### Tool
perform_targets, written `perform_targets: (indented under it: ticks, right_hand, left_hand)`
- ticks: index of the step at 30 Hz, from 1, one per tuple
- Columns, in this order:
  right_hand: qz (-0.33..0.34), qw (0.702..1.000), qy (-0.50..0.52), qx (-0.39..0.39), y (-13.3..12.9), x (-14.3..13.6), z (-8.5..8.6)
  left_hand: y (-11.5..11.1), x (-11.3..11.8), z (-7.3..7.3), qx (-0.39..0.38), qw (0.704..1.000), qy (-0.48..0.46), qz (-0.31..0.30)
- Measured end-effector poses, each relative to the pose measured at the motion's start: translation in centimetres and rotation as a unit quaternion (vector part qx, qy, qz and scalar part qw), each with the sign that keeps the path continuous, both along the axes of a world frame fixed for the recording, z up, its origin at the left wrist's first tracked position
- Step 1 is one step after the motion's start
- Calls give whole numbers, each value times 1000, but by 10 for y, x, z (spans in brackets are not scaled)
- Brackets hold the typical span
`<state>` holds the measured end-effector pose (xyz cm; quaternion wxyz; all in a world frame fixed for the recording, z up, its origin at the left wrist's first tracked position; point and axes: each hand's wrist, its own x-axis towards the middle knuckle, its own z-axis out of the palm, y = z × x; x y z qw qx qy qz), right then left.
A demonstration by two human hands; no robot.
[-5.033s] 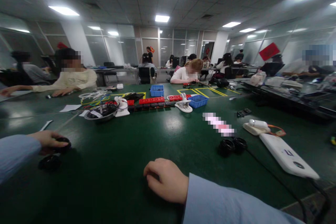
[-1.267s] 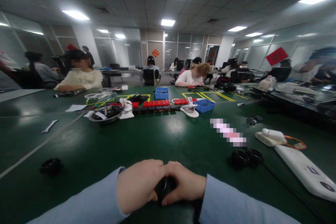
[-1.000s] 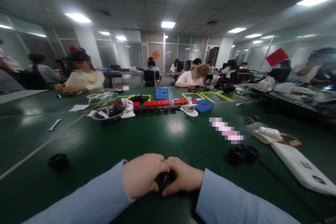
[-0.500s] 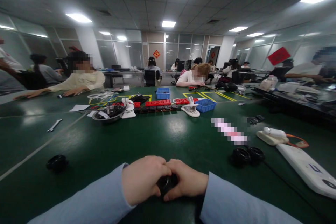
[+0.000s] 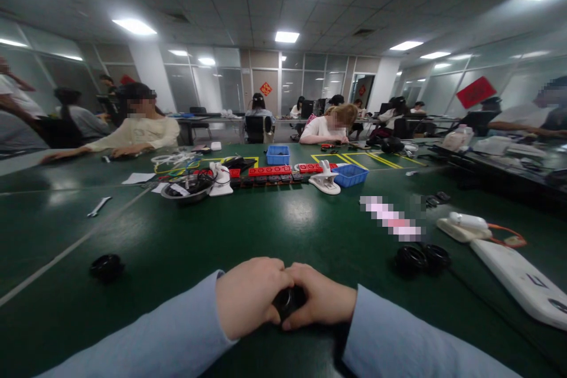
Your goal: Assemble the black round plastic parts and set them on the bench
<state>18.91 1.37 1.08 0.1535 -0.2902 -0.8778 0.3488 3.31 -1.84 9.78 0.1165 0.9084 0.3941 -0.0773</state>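
Close in front of me, my left hand [image 5: 250, 295] and my right hand [image 5: 321, 295] are wrapped round one black round part [image 5: 289, 302], low over the table. Both hands' fingers meet at its far side, and the thumbs lie on the near side. Much of the part is hidden by my hands, so its exact kind does not show. A similar black ring-shaped part [image 5: 107, 268] rests to the left of my left forearm. Two more black round parts [image 5: 411, 260] sit side by side at the right, with a black cable running toward me.
The green table [image 5: 186, 242] bears a wrench [image 5: 99, 207], a metal bowl of cables [image 5: 188, 195], red strips [image 5: 270, 171], a white clip stand [image 5: 325, 180] and a blue bin [image 5: 349, 175]. A white device [image 5: 518, 277] lies right. Co-workers sit across the table.
The view has shifted slightly, so the table's things appear a little to the right. Both hands stay closed round the black part, with little visible change in grip.
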Motion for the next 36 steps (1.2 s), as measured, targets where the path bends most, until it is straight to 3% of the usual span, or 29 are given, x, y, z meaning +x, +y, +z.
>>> perform_targets:
  ticks: [7,14,27,36]
  right_hand:
    - [10,999,16,32,0,0,-1]
    - [22,998,31,42,0,1,-1]
    - [16,999,31,33,-1,-1,2]
    - [9,999,20,34,0,0,-2]
  left_hand:
    - [-7,5,7,7,999,28,23]
    - [-4,5,1,22,999,17,27]
    - [-6,9,3,13,997,30,66]
    - [-2,-4,-4,10,996,-46,-81]
